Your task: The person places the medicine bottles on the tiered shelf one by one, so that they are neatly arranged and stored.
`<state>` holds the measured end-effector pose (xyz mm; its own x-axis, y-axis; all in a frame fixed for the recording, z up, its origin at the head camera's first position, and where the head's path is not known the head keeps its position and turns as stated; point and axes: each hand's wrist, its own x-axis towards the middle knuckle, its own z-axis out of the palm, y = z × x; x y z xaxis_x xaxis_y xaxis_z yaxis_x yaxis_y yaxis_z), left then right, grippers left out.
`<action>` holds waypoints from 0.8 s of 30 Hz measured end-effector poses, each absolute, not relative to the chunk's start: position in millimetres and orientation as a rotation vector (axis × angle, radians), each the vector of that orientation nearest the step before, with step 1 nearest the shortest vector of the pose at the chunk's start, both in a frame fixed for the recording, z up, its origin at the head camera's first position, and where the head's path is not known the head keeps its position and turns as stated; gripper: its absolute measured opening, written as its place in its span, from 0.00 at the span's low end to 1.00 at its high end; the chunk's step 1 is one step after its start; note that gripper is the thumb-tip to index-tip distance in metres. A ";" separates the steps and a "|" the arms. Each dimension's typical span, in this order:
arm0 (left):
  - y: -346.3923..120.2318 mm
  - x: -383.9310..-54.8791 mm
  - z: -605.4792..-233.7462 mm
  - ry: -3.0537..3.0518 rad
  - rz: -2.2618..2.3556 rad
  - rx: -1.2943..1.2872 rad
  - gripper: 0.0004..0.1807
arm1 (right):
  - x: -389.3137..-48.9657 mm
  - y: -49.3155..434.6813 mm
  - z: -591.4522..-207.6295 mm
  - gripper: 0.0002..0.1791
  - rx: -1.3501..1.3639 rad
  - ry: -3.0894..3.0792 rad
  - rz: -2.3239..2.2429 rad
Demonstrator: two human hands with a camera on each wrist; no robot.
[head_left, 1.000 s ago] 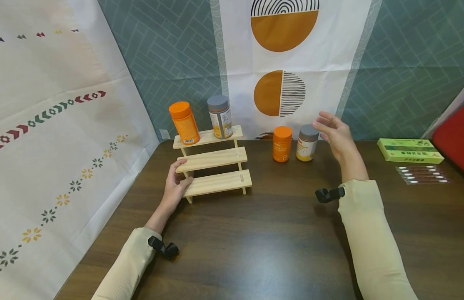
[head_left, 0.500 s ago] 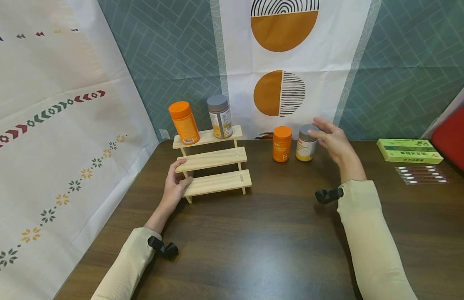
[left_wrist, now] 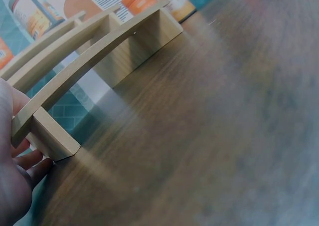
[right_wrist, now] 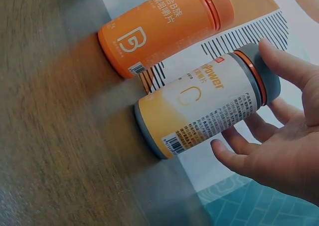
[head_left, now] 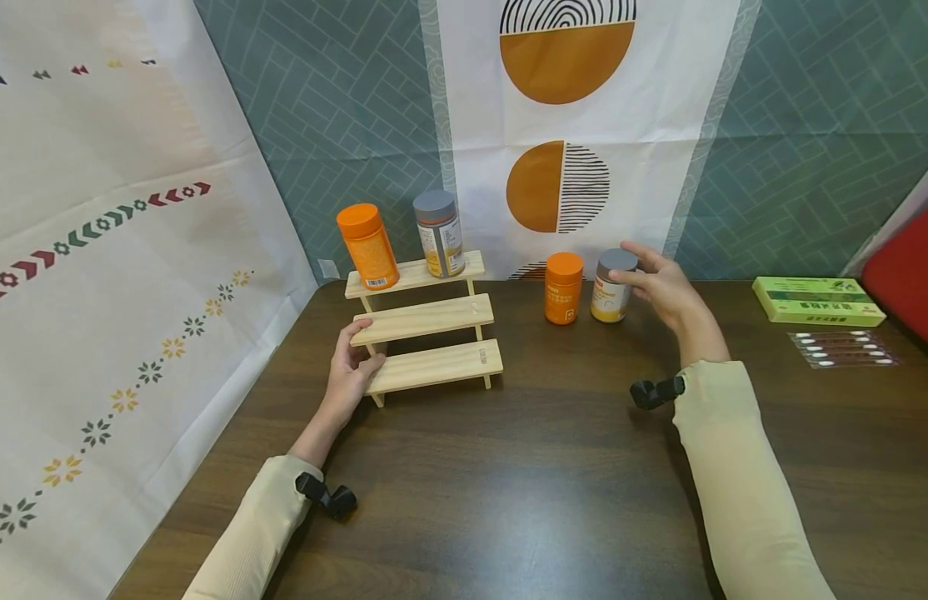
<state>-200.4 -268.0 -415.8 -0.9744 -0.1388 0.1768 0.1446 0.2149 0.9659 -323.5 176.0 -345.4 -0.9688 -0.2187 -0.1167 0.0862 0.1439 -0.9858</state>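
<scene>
Beside orange jar (head_left: 564,293), white jar (head_left: 610,300) between parted right fingers (right_wrist: 232,158); left fingers (head_left: 347,337) round rack (head_left: 434,363).

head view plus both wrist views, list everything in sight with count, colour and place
table: 1, dark brown, lower view
wooden rack: 1, pale, three tiers, table's left
orange bottles: 2, orange, one on the top tier, one on the table
grey-lidded bottles: 2, white and yellow, right of each orange one
box: 1, green, right rear
cotton swabs: several, white-tipped, before the box
red object: 1, red, right edge, partly cut off
wall coverings: teal, white, patterned, behind and left
sleeves: 2, cream, forearms
wrist mounts: 2, black, cuffs
left hand: 1, gripping the rack
right hand: 1, fingers about the table's grey-lidded bottle, hold unclear
</scene>
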 end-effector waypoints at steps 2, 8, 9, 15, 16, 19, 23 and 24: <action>-268.1 -200.2 -415.6 -2.262 -1.839 -0.005 0.32 | -324.0 176.1 -346.3 0.43 -0.127 2.190 -1.906; -268.5 -200.0 -415.1 -2.281 -1.816 -0.003 0.32 | -324.3 176.5 -347.3 0.43 -0.117 2.181 -1.905; -268.4 -200.0 -415.1 -2.284 -1.811 -0.002 0.32 | -324.0 176.2 -347.2 0.43 -0.114 2.177 -1.903; -268.4 -199.9 -415.1 -2.287 -1.794 0.002 0.32 | -323.9 175.5 -347.3 0.44 -0.101 2.171 -1.867; -268.4 -199.9 -415.2 -2.284 -1.797 0.002 0.32 | -324.2 175.8 -347.7 0.45 -0.097 2.172 -1.861; -268.2 -200.0 -415.7 -2.284 -1.799 0.006 0.32 | -324.1 176.0 -347.7 0.45 -0.087 2.179 -1.851; -267.8 -199.9 -416.1 -2.280 -1.802 -0.001 0.32 | -324.1 176.4 -348.5 0.46 -0.089 2.190 -1.841; -267.7 -199.9 -416.2 -2.277 -1.805 -0.007 0.32 | -324.1 177.1 -348.9 0.47 -0.091 2.192 -1.836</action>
<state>-199.9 -267.7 -416.2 -0.9722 -0.1418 0.1862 0.1489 0.2389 0.9596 -324.1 177.1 -348.9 -0.9589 -0.2254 -0.1724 0.1301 0.1904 -0.9730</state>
